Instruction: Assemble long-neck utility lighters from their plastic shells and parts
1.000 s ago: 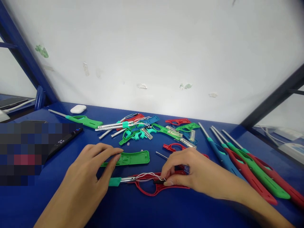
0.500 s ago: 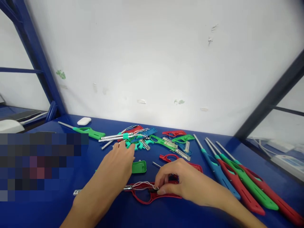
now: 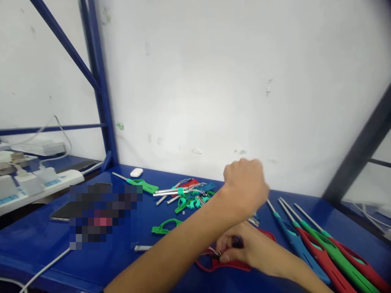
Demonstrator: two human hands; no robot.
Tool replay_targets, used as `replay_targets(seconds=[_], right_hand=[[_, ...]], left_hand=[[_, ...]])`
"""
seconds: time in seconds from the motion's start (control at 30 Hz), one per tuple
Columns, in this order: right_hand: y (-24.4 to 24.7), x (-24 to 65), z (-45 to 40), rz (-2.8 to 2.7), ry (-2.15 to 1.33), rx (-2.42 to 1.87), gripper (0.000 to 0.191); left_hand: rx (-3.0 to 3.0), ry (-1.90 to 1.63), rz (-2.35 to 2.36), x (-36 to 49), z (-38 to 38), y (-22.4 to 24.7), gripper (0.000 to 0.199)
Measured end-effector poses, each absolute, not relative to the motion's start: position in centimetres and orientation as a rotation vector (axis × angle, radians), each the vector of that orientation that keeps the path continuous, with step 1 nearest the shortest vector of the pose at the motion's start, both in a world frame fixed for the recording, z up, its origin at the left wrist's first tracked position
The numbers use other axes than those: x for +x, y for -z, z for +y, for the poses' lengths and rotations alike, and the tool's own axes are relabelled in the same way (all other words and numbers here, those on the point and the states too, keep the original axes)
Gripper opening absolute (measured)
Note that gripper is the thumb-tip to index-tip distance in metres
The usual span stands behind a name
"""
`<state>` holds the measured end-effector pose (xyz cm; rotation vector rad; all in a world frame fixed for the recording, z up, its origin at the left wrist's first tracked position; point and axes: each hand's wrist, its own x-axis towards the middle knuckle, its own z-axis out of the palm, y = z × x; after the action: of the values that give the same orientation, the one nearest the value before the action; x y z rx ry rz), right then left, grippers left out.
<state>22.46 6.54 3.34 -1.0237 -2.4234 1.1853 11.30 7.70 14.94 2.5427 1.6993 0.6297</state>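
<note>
My right hand (image 3: 236, 246) is closed, thumb and fingertips pinched together over a red lighter shell half (image 3: 233, 263) lying on the blue table. Thin pale wires (image 3: 214, 249) run to those fingertips, beside a dark part inside the shell. A metal lighter tube (image 3: 143, 248) sticks out left of my forearm. My left hand (image 3: 246, 189) is raised across to the right, above and beyond my right hand. Its back and bent knuckles face me, its fingers are hidden, and whatever lies behind it is covered. A green shell half (image 3: 168, 226) lies left of my left forearm.
Metal tubes (image 3: 169, 192), teal pieces (image 3: 193, 202) and coloured shells are heaped at the back. Several whole long-necked lighters, including a blue one (image 3: 295, 240), lie on the right. A green lighter (image 3: 145, 186), white case (image 3: 136, 172), dark flat device (image 3: 64, 207) and power strip (image 3: 70, 178) are leftward.
My left hand has moved up and right from near the green shell, crossing over my right arm. My right hand stays at the red shell. The view has swung left and upward.
</note>
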Motion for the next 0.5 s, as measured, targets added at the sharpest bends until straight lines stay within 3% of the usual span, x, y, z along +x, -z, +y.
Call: replay_targets(seconds=[0.23,0.5], right_hand=[[-1.9,22.0,7.3,-2.424,-1.14,-1.044,0.01],[-1.1,22.4,7.6,-2.504,-1.048,-1.177,0.009]], left_hand=[[2.497,-0.314,2.093,1.9,9.6,-6.7,0.039],[2.5,-0.15,2.086,-1.8,9.5,-1.3,0.038]])
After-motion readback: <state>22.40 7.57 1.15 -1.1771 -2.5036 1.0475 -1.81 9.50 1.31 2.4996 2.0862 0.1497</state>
